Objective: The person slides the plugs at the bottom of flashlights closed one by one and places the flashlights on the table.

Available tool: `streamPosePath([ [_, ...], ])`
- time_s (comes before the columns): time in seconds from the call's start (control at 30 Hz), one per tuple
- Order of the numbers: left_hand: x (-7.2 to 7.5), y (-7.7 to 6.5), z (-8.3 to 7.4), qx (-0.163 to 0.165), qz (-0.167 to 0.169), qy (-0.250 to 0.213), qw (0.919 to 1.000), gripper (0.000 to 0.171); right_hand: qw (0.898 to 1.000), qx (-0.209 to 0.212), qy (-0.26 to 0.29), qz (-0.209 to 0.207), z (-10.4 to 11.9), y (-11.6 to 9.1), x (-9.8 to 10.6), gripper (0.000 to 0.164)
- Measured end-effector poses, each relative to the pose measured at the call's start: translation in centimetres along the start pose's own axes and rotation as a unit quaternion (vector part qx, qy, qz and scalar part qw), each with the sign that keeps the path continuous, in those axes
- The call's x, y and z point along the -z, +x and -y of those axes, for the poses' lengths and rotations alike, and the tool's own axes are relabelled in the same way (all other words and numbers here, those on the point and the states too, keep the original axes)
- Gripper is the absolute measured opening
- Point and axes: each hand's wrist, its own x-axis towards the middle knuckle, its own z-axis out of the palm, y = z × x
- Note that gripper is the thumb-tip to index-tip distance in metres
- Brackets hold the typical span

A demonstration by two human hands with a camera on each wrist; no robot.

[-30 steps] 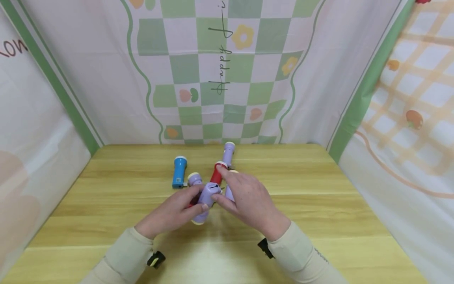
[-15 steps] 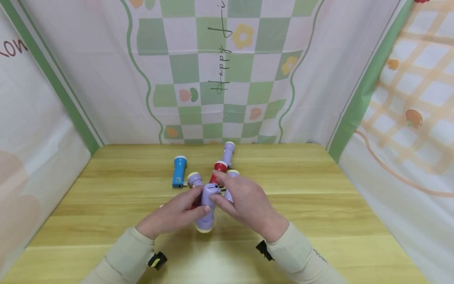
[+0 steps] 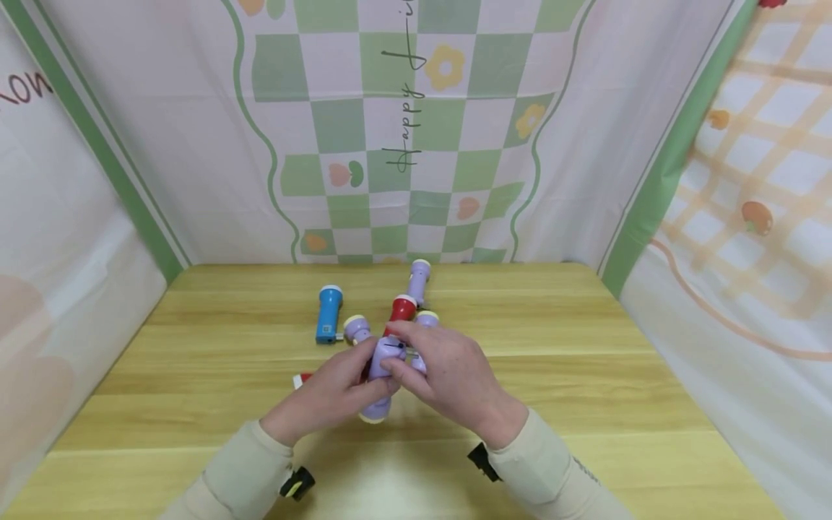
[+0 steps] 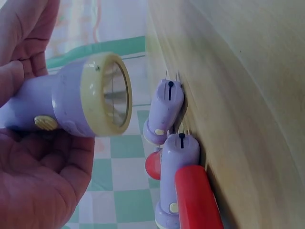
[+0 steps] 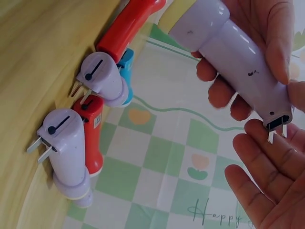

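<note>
The left hand (image 3: 331, 393) curls round a lilac flashlight (image 5: 231, 59), raised between both hands, while the right hand (image 3: 455, 372), fingers loosely extended, touches its end by the prongs (image 5: 284, 129). If that left grip loosened, it could drop among the rest: a red flashlight (image 3: 403, 309) and more lilac flashlights (image 3: 419, 278) crowd the way just past the right hand; a blue flashlight (image 3: 328, 316) lies beyond the left

A wood-grained counter (image 3: 630, 383) is reaching back to a pale cloth backdrop (image 3: 386, 130), whose green-and-white checks (image 3: 438, 124) are carrying fruit (image 3: 339, 175), flowers (image 3: 445, 67) and "Happy" lettering (image 3: 408, 123). A left cloth (image 3: 58, 217) and an orange-plaid right cloth (image 3: 734, 253) are flanking it; glare (image 3: 396, 462) is brightening the near counter.
</note>
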Motion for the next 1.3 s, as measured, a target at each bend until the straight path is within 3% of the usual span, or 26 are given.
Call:
streamPosePath([
  [0.27,-0.4,0.1,0.2,-0.046,-0.057,0.048,0.9961,0.023,1.000,0.008,0.007,-0.007,0.3,0.0,0.0,0.038],
  [0.5,-0.7,-0.1,-0.1,-0.044,-0.094,0.082,0.9912,0.028,1.000,0.004,0.002,-0.014,0.5,-0.1,-0.2,0.041],
  [0.93,-1.1,-0.6,-0.3,-0.045,-0.134,0.110,0.9838,0.039,0.999,0.017,0.001,-0.047,0.6,-0.3,-0.7,0.037],
  [1.3,-0.8,-0.7,-0.7,-0.043,-0.157,0.122,0.9791,0.036,0.998,0.021,0.011,-0.062,1.0,-0.2,-0.8,0.036],
])
